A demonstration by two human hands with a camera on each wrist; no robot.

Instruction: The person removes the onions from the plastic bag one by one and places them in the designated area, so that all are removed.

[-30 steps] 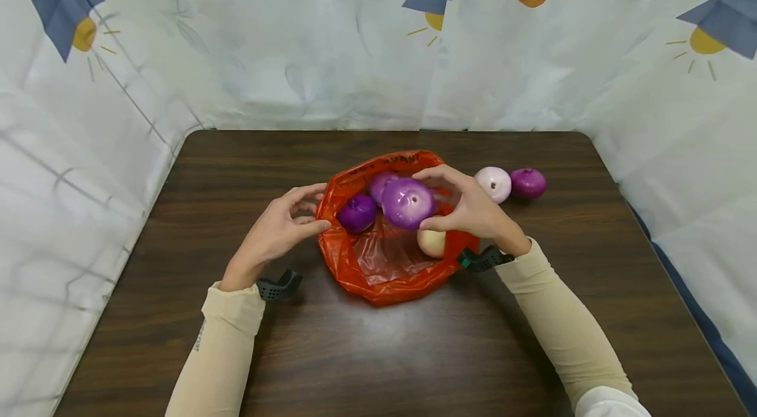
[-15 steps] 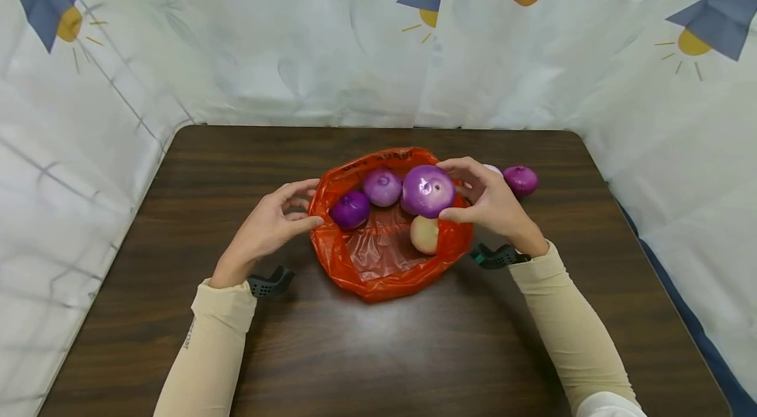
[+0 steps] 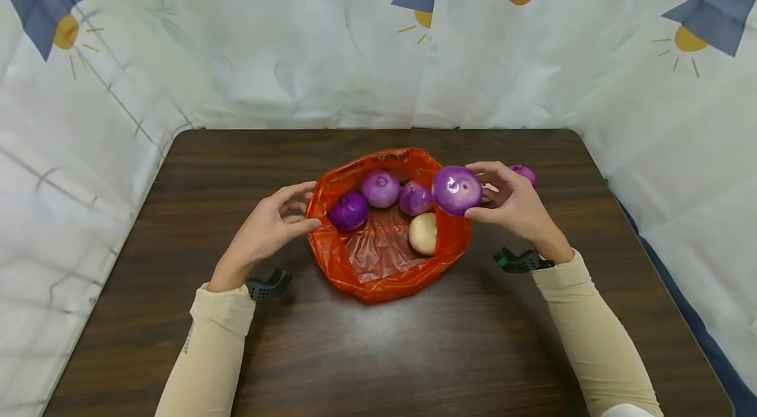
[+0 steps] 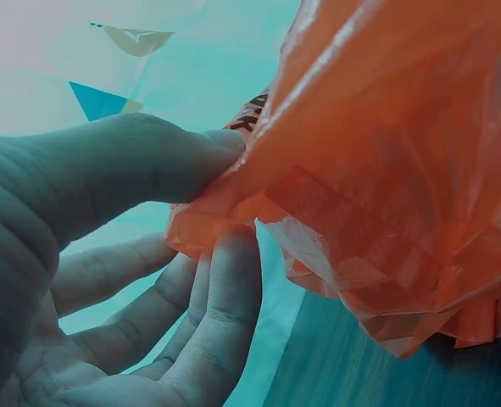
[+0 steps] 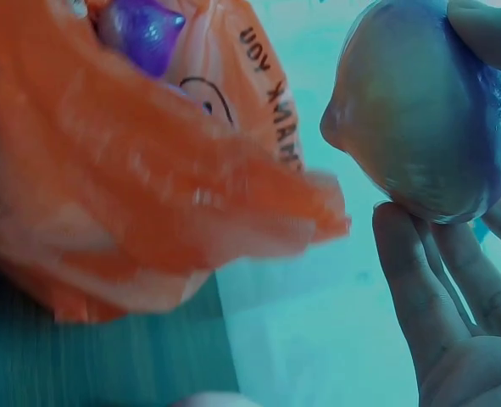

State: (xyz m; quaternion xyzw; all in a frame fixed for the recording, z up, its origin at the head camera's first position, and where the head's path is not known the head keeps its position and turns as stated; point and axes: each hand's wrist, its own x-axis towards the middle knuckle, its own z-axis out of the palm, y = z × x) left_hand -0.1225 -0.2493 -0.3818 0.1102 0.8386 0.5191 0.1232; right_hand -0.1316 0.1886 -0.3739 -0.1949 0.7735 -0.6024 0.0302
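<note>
A red plastic bag (image 3: pixel 384 291) stands with its mouth spread wide at mid-table. Its left rim is pinched between the thumb and fingers of my left hand (image 3: pixel 266 230). In my right hand (image 3: pixel 513 203) I hold a large shiny purple onion (image 3: pixel 457 190) by its side, raised at the bag's right rim. The right wrist view shows that onion (image 5: pixel 420 110) apart from the plastic, its pointed end toward the bag. Inside the bag lie a dark purple onion (image 3: pixel 348 211), a lighter purple onion (image 3: pixel 380 188), another purple onion (image 3: pixel 415 198) and a pale cream bulb (image 3: pixel 423 234).
Behind my right hand, a small purple onion (image 3: pixel 524 174) lies on the dark wood table (image 3: pixel 378 364), partly covered. A white printed sheet (image 3: pixel 284 62) hangs around the table's back and sides. Black printed lettering (image 5: pixel 271 97) marks the bag's far wall.
My right hand has carried the large purple onion rightward from over the bag's middle to its right rim, uncovering the onion beneath. The white onion outside is now hidden. My left hand keeps its pinch.
</note>
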